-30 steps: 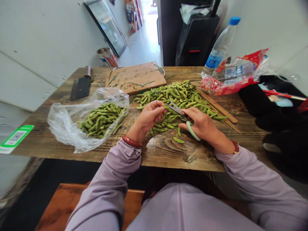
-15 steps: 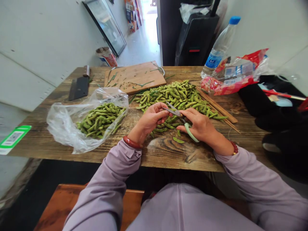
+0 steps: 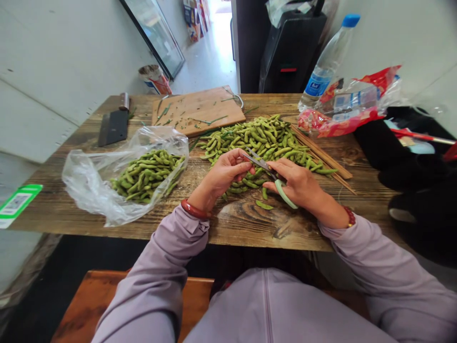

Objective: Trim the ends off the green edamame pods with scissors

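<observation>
My right hand (image 3: 298, 182) is closed around scissors (image 3: 284, 194) with pale green handles. Their blades (image 3: 257, 161) are spread and point left, at the fingertips of my left hand (image 3: 228, 172). The left thumb and forefinger are pinched together; whatever lies between them is hidden. Beyond and beneath both hands spreads a heap of green edamame pods (image 3: 264, 138), and one loose pod (image 3: 264, 205) lies nearer the table's front edge. More pods (image 3: 148, 175) fill an open clear plastic bag (image 3: 89, 183) to the left.
Behind the bag are a cleaver (image 3: 113, 127) and a wooden cutting board (image 3: 200, 109) with green scraps. Wooden sticks (image 3: 323, 155) lie along the heap's right side. A water bottle (image 3: 330, 62) and red plastic packaging (image 3: 342, 119) stand at the back right of the wooden table (image 3: 250, 228).
The view has shifted slightly, so the table things sit a little higher in the picture. Both hands keep nearly the same pose, with the scissor blades still at the left fingertips.
</observation>
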`<state>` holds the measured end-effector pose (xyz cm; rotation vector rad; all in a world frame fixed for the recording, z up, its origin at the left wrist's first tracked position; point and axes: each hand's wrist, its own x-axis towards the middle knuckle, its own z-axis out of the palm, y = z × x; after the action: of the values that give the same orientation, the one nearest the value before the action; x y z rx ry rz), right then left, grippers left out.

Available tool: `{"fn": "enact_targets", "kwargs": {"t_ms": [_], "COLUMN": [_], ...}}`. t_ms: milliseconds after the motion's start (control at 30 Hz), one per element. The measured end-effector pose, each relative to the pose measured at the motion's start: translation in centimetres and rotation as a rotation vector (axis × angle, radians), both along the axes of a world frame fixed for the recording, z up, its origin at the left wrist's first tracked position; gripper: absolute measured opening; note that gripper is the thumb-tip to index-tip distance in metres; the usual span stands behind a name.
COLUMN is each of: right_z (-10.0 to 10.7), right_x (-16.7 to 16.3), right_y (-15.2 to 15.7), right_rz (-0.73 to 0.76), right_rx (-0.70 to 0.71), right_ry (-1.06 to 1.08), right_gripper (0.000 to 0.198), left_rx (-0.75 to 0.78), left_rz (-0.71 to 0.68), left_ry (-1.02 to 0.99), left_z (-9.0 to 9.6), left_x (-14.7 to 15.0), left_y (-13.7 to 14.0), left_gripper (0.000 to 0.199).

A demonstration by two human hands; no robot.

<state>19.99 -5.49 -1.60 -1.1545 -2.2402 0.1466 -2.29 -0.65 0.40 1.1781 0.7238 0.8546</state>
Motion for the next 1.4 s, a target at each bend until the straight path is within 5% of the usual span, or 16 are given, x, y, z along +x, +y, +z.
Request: {"fn": "enact_targets", "kwargs": {"t_ms": [467,833,1000,1133,1267,1400], "right_z": [0.3,-0.4,-0.7,-0.8,-1.0,-1.0], "right_x": [-0.1,0.2,0.2,0.3,0.3,0.3], "right_y": [-0.3,0.1,0.2,0.3,0.4,0.4], "right_rz": [0.0,-0.081,-0.091,-0.103,-0.108,-0.115], "right_rx": [-0.1,-0.023,-0.038,-0.03,-0.012,-0.006], "right_ry": [-0.044,0.067,0.058,0.051,0.037,0.028], "right_gripper": [0.037,0.038,0.037,0.037,0.038,0.037], "left_rx": [-0.04,-0.165,-0.157,0.044,0.434,0.66], "left_rz": [0.11,0.288,0.231,0.107,0.042,0.003], "left_ry": [-0.002,-0.104,-0.049,0.192,0.693,1.045], "left_z": [0.5,1.4,1.5,1.1,0.4,-0.3], "left_x": [-0.3,-1.6,-2.1,-2.3,-2.3,-2.4], "left_y": [0.2,1.4,1.6,1.6,1.8,1.8], "left_gripper": [0.031,0.03,0.024,0.014,0.009,0.006]}}
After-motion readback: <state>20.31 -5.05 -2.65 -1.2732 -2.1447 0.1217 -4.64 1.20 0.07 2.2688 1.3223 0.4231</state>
